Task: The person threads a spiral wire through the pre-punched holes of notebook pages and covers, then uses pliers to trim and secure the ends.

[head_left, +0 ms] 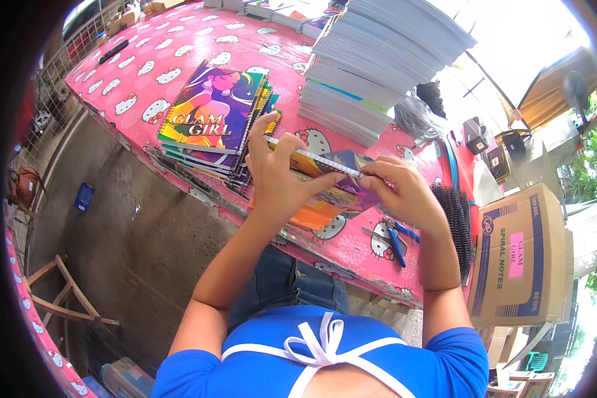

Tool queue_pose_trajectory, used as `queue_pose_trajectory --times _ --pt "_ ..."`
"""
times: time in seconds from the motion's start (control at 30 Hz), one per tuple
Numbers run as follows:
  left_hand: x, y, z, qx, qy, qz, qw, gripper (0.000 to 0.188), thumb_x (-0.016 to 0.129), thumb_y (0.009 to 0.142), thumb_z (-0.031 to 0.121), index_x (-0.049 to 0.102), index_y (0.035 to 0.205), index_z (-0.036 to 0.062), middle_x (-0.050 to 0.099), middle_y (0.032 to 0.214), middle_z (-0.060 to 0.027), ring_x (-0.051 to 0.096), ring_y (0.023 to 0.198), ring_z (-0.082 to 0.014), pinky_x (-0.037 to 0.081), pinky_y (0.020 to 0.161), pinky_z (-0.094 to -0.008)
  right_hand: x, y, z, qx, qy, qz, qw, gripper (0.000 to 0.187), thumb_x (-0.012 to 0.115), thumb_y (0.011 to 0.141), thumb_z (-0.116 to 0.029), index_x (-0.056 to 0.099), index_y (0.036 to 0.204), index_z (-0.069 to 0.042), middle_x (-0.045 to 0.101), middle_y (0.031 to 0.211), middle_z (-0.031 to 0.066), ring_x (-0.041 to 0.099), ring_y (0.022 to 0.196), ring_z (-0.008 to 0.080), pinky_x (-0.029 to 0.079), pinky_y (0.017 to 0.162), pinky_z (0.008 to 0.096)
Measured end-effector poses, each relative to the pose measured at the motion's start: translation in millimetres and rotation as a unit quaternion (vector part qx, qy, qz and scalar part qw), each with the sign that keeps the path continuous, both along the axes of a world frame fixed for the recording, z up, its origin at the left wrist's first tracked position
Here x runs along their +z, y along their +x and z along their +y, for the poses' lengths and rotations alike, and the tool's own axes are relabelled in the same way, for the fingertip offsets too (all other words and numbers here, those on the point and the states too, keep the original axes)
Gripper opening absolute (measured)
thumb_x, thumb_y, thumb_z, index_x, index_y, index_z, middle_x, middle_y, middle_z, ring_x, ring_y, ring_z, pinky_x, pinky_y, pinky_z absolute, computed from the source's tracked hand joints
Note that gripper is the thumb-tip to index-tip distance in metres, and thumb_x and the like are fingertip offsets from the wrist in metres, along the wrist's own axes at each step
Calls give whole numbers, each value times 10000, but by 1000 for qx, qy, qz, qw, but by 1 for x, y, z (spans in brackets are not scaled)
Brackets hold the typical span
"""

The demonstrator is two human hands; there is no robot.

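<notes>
A notebook with a colourful cover [351, 198] is held up on its edge over the table, its white punched edge facing up. My left hand [277, 169] grips its left end, with the thumb along the punched edge and some fingers raised. At the other end, my right hand [399, 189] pinches the corner between thumb and fingers. Beneath lies something orange [308, 215], partly hidden by the notebook. Left of my left hand is a pile of spiral notebooks [215, 113] with purple and yellow covers. Blue-handled pliers [397, 245] lie near my right forearm.
A tall stack of unbound pads [378, 60] stands behind my hands on the pink patterned table [139, 73]. Many black spiral coils [452, 225] lie at the right edge, beside a cardboard box [521, 259]. A wooden stool [63, 292] stands on the floor to the left.
</notes>
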State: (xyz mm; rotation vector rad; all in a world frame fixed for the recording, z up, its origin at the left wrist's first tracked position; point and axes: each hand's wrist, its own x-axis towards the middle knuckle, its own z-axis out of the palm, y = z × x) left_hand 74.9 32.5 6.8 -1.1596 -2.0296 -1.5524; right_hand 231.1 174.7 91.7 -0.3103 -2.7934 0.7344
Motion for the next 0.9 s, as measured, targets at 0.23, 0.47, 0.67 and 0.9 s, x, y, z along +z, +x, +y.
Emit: queue_pose_trajectory --times 0.23,0.47,0.67,0.9 --pt "4 4 0 7 -5 -3 1000 640 919 490 404 514 864 78 370 1298 -187 400 1183 -351 361 942 -481 -11 3 -20 -60 91 88 990 274 716 760 -88 617 1003 -11 595 879 121 580 851 286 450 757 363" --pt "1 5 2 14 5 -13 1000 654 917 493 419 505 868 75 377 1283 -186 408 1165 -351 370 923 -473 -18 0 -37 -157 -39 156 974 158 693 773 -89 639 897 -7 612 848 142 604 798 305 473 726 396" --pt "2 5 0 12 3 3 1000 657 918 497 410 496 874 76 369 1282 -190 405 1162 -349 370 930 -480 -27 3 -33 -113 90 168 975 195 723 742 -83 617 882 1 615 830 127 605 800 302 471 744 402" --pt "0 5 1 18 8 13 1000 654 922 507 398 491 877 73 361 1282 -192 406 1157 -348 377 926 -468 -27 -7 -42 -137 96 212 963 128 705 729 -51 602 788 -4 575 743 120 565 730 320 451 687 407"
